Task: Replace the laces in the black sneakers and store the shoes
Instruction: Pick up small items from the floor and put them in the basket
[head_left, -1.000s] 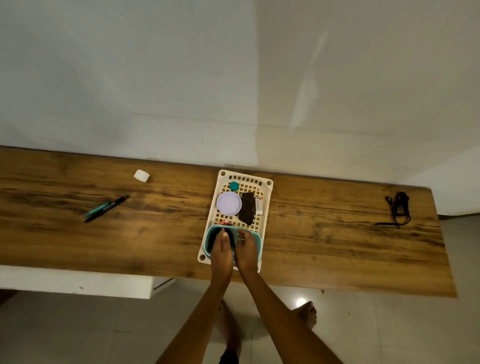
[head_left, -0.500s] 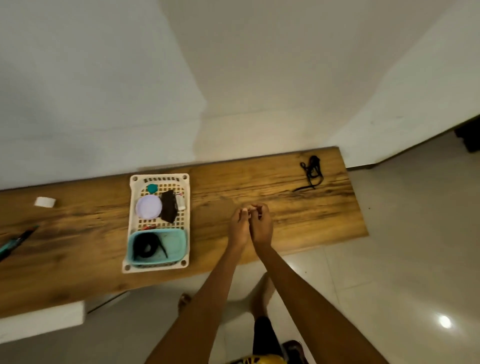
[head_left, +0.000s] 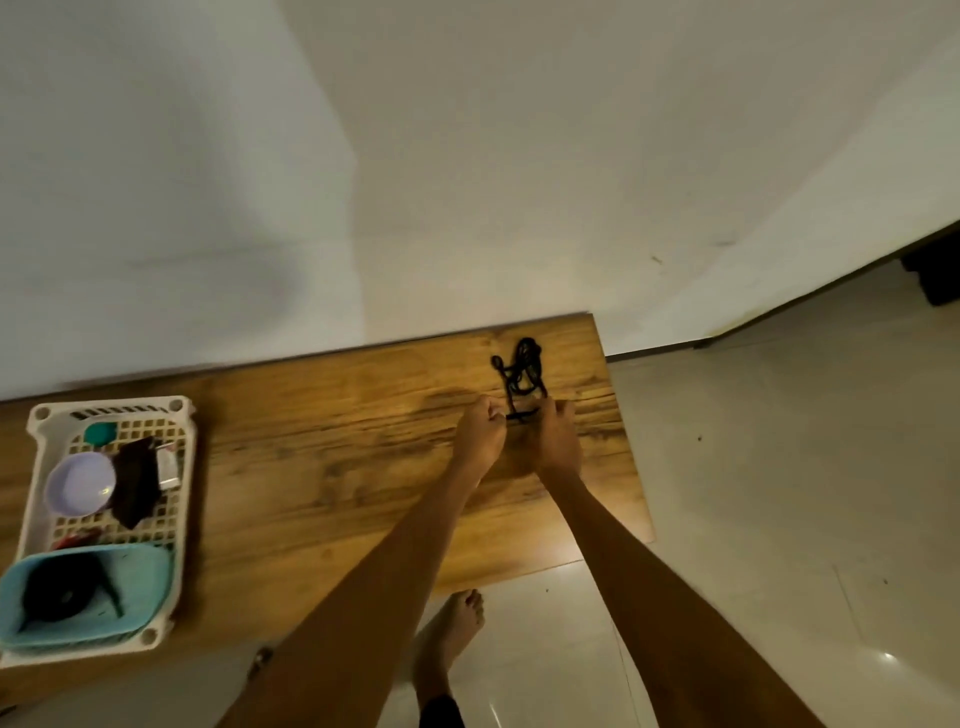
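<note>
Both hands are pinching the black lace (head_left: 522, 371) at one o'clock on the table (head_left: 332, 467): left hand (head_left: 480, 434), right hand (head_left: 556, 436), fingers curled.

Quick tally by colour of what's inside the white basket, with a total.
Teal: 2 - small tub, round cap
Black: 2 - coiled strap, dark pouch
Lilac: 1 - round lid
Red: 1 - small item, unclear
Total: 6

A home room, likely: a long wood-grain tabletop (head_left: 322, 467) stands against a plain white wall (head_left: 467, 156), glossy pale floor tiles (head_left: 779, 493) below it, a bare foot (head_left: 447, 639) beside it.
</note>
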